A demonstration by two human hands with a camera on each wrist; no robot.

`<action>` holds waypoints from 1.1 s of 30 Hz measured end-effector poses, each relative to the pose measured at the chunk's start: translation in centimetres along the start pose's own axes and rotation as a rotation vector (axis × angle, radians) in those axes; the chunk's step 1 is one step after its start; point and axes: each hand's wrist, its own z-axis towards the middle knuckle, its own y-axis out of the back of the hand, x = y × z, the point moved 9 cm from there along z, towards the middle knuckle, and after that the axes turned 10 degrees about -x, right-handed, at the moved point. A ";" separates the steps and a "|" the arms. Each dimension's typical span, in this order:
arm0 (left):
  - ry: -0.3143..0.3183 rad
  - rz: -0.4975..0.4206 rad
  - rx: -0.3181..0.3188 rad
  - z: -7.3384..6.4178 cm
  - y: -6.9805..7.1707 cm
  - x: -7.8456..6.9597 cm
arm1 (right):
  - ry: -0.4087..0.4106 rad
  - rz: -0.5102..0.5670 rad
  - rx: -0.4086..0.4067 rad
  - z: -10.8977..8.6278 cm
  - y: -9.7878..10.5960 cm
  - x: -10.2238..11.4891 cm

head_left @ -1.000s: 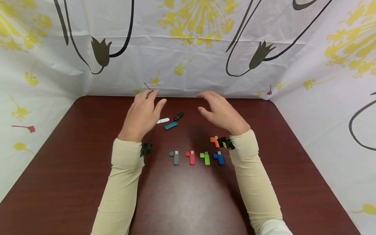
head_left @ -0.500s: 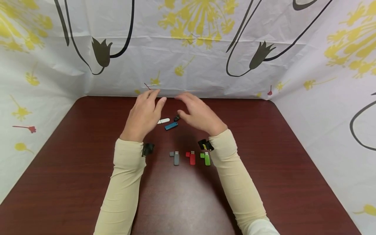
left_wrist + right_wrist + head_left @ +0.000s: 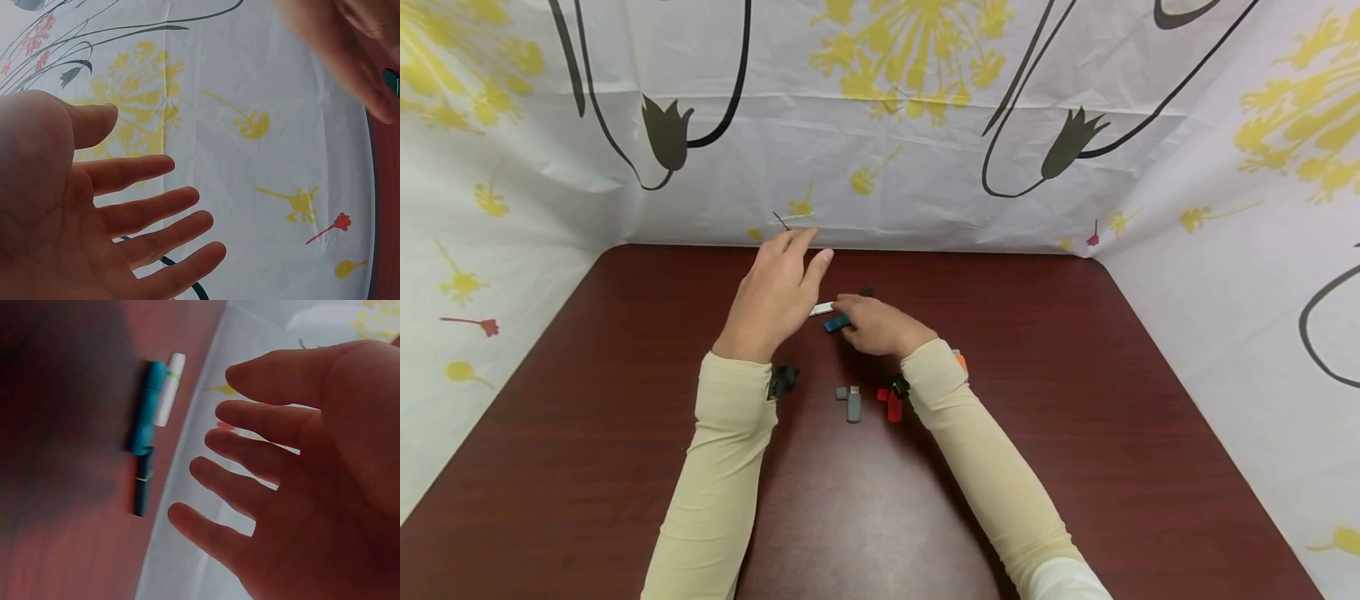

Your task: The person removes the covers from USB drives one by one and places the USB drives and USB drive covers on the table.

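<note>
My right hand (image 3: 880,325) reaches low over the back middle of the table, its fingertips beside a teal-blue USB stick (image 3: 837,323). Its fingers look straight and spread in the right wrist view, holding nothing. Just behind the teal stick lies a white USB stick (image 3: 822,308). A black USB stick (image 3: 144,484) touches or nearly touches the teal one's end; in the head view my right hand partly covers it. To the left, my left hand (image 3: 771,296) hovers with fingers extended and nothing in it.
Nearer me lie a grey USB stick (image 3: 853,405) and a red one (image 3: 893,406), both with caps beside them. An orange stick (image 3: 960,360) peeks out behind my right sleeve. A patterned white cloth (image 3: 880,167) surrounds the dark red table (image 3: 587,467).
My right hand has swept left and down to the teal and black sticks. Its forearm now hides the green and blue drives. My left hand has barely moved.
</note>
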 end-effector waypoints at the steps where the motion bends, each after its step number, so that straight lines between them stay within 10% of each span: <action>1: -0.001 -0.001 -0.001 0.0 0.0 0.0 | -0.006 -0.001 0.020 0.0 -0.4 -0.1; 33: 0.016 -0.001 0.023 -0.1 -0.3 0.3 | -0.042 -0.059 0.069 -0.3 -1.3 -2.5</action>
